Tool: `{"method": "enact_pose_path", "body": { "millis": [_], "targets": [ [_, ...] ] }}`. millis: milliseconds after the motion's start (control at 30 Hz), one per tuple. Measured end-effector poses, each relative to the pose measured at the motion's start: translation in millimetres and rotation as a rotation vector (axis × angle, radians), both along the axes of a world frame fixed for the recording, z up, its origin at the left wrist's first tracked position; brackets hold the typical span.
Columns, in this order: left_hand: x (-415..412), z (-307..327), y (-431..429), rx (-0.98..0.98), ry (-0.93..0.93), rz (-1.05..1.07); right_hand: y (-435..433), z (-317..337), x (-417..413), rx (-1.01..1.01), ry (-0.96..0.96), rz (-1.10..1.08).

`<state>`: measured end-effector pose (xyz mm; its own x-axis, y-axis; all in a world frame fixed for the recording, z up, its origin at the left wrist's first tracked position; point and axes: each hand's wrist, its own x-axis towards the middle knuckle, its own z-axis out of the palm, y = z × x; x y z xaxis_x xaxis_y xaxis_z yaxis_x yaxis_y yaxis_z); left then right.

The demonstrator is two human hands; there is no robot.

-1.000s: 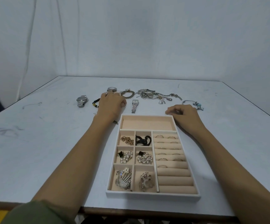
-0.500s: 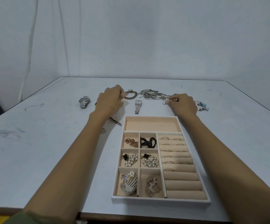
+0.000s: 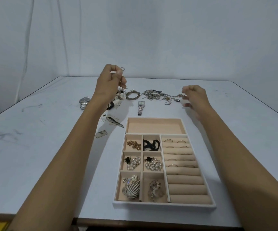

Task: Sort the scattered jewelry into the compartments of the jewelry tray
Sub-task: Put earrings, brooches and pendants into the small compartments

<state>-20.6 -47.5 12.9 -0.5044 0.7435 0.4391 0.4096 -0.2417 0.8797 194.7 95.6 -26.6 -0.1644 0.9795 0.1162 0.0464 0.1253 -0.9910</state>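
The small silver heart-shaped loop (image 3: 122, 69) stood above the fingertips of the left hand (image 3: 109, 85), which pinched the piece between thumb and forefinger, high over the far left of the pale grey table (image 3: 35, 147). The right hand (image 3: 195, 99) hung with its fingers curled just beside the right end of a tangled heap of silver chains (image 3: 156, 95). It was blurred, so I could not tell whether it pinched anything.

Nearer the person lay the white jewelry tray with beige lining (image 3: 164, 205). Its left compartments held gold chain links (image 3: 134, 145), a black cord piece (image 3: 150, 145), two clusters of pearls with black clovers (image 3: 132, 162), a silver shell-shaped brooch (image 3: 131, 187) and a silvery openwork brooch (image 3: 155, 189). Thin rings (image 3: 176, 142) sat between the beige rolls on its right side.

On the table beyond the tray lay a silver rectangular-faced watch (image 3: 141, 105), a greenish beaded bracelet (image 3: 132, 95), a black beaded band (image 3: 110, 105) and a silver round-faced watch (image 3: 84, 101). A speckled long hair clip (image 3: 115, 121) and a small flat rectangular piece (image 3: 101, 133) lay just left of the tray.
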Motion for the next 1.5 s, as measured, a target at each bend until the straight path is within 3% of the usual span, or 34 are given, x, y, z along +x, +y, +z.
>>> {"method": "enact_pose_path", "body": {
  "millis": [200,633,833,967,1500],
  "targets": [
    [3.6,6.6,-6.1,0.004,-0.183,-0.068,-8.2,19.4,8.6,-0.064,0.251,0.186],
    [26.7,24.5,-29.3,-0.018,-0.358,-0.335,-23.7,29.5,0.6,-0.094,0.229,0.350],
    [38.5,16.7,-43.2,-0.072,-0.297,-0.379,-42.2,49.1,-1.7,-0.104,0.178,0.491],
    [40.2,9.3,-56.7,-0.116,-0.140,-0.378,-68.1,60.0,-0.2,-0.020,0.092,0.566],
    [40.2,0.0,-104.0,-0.024,-0.021,-0.517,-147.9,25.1,42.6,0.316,-0.094,0.432]
  ]
}}
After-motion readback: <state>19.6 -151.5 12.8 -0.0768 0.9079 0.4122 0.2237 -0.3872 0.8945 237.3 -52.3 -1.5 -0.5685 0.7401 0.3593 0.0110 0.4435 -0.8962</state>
